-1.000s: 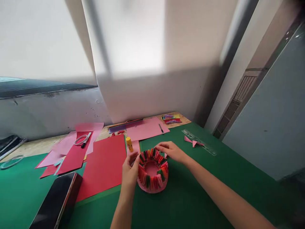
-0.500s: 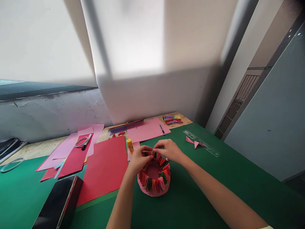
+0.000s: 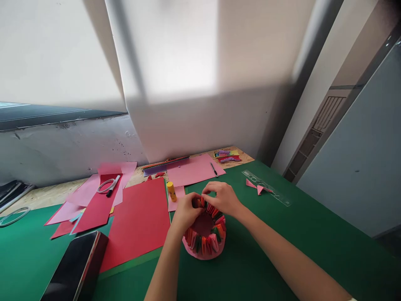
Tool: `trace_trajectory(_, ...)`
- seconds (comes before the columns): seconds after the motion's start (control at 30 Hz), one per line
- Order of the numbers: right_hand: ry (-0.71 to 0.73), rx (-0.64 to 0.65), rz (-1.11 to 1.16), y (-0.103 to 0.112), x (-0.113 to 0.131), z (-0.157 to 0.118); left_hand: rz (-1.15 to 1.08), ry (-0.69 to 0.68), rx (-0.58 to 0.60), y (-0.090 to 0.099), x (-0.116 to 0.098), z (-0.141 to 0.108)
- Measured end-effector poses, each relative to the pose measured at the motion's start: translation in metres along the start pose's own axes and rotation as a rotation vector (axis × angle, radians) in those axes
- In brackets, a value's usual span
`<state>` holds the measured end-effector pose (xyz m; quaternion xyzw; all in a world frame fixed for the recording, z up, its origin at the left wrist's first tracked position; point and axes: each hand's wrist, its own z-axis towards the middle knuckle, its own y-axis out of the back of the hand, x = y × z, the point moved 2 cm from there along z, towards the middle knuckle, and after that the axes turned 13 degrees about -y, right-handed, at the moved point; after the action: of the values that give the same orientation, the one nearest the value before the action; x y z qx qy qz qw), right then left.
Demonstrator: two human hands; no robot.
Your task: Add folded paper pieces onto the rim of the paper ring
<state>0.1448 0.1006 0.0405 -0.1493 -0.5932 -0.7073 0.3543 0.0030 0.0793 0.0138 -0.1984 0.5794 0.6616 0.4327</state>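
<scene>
At lower centre, the curled left hand (image 3: 188, 212) and right hand (image 3: 221, 198) partly hide the pleated paper ring (image 3: 206, 246), whether gripping its far pleats I cannot tell, while the frame's bottom edge crops a black box (image 3: 75, 265), lower left.

far: pale wall (image 3: 188, 121), bright light patch (image 3: 184, 50), grey shadow bands (image 3: 128, 50) | far left: scuffed grey wall (image 3: 72, 144) under dark strip (image 3: 59, 118) | right: grey-blue panel (image 3: 357, 167) | near: green tabletop (image 3: 250, 263), speckled wooden far edge (image 3: 50, 195)
</scene>
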Motion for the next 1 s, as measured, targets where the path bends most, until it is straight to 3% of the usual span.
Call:
trace_trajectory(0.17,0.005,-0.027,0.118,0.001,-0.002,0.003,-0.005,0.006,-0.006,-0.001,0.003,0.001)
trace_trajectory(0.33,-0.099,-0.008,0.488,0.005,-0.007,0.008,-0.047,0.05,0.0,0.003,-0.001,0.0)
trace_trajectory(0.43,-0.143,-0.048,0.59,0.012,-0.013,0.01,-0.062,0.061,0.001,0.006,-0.004,0.0)
trace_trajectory(0.53,-0.14,-0.033,0.486,0.015,-0.017,0.013,-0.078,0.055,0.021,0.005,-0.004,0.0)
trace_trajectory(0.73,-0.106,0.206,0.135,0.007,-0.014,0.009,-0.059,-0.01,0.015,0.001,0.001,0.001)
trace_trajectory(1.0,-0.071,0.23,-0.008,0.008,-0.011,0.005,-0.019,-0.043,0.04,0.0,0.0,0.002)
